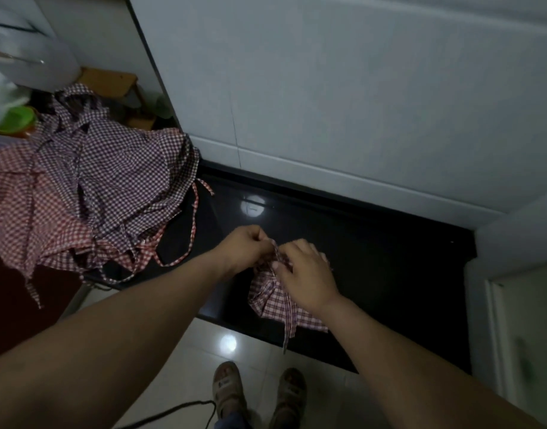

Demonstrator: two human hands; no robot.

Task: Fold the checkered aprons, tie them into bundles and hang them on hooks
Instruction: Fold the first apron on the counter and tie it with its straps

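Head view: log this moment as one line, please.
step: tying bundle | left hand: pinching strap | right hand: pinching strap | folded apron: on black counter | apron pile: left, unfolded

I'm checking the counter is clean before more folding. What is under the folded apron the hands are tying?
The folded apron lies on the black counter. Cloth and both hands hide the surface directly beneath.

Folded red-and-white checkered apron (277, 301) lying on glossy black counter (374, 258), gathered into a compact wad, its upper part hidden under two hands. One narrow strap (287, 332) trailing off the counter's front edge, hanging straight down. To the left, heap of unfolded aprons (89, 187): purple-checked ones on top, red-checked beneath, crumpled, spilling over the counter end, possibly four or five. Loose red tie (190, 236) looping from the heap across the dark surface.
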